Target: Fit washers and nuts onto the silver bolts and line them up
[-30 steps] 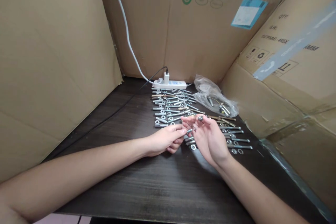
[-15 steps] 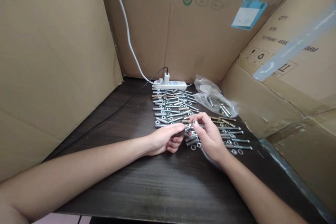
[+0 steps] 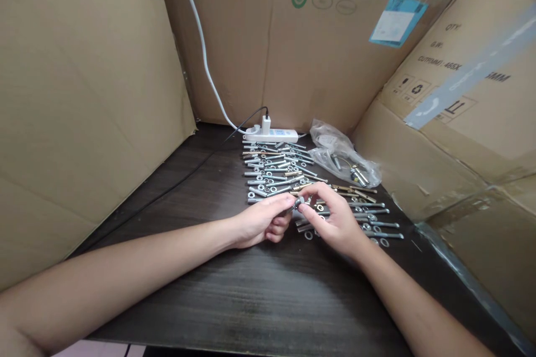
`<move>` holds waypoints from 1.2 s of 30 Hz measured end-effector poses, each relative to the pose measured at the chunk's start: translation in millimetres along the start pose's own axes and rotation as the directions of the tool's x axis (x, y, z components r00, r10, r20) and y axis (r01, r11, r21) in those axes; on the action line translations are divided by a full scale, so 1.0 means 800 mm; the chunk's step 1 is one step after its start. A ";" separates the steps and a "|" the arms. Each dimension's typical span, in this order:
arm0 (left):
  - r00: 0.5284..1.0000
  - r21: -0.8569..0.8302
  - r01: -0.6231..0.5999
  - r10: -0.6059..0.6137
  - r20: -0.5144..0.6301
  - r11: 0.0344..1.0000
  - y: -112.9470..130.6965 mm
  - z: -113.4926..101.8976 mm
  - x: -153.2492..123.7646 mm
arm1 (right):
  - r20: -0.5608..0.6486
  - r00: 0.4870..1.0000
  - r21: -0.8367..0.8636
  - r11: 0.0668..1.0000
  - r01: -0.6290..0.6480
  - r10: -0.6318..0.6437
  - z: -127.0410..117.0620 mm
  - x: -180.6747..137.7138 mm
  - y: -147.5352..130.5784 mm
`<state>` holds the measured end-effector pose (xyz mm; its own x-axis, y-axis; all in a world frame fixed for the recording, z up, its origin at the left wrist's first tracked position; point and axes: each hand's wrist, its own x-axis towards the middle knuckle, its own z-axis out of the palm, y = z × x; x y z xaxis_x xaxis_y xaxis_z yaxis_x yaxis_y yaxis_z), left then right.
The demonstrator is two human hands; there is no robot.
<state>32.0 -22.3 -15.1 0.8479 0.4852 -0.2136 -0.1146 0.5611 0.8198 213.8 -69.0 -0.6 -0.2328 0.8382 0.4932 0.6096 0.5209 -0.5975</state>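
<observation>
Closing in palm-down since before, the right hand (image 3: pixel 337 223) is pinching the tip of a bolt (image 3: pixel 297 204) while the left hand (image 3: pixel 262 223) is pinching its shank steady over the table (image 3: pixel 251 295).

Dark brown wood-grain tabletop (image 3: pixel 234 301) lay evenly lit, tall tan cardboard sheets (image 3: pixel 84 95) walled it in, white plastic power strip (image 3: pixel 272 135) sat at the back.

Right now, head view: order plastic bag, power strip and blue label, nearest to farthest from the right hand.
1. Plastic bag, just beyond the right hand.
2. White power strip, farther back, to the left.
3. Blue label, high on the rear box.
</observation>
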 end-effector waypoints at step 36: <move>0.998 0.188 -0.056 0.049 0.043 0.981 -0.005 0.000 -0.002 | 0.145 0.987 0.021 0.997 -0.078 0.075 0.004 0.001 -0.010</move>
<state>30.9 -25.3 -18.3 0.8626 0.4830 -0.1506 -0.0624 0.3970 0.9157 206.6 -71.7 2.6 -0.2939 0.8892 0.3506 0.6101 0.4568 -0.6474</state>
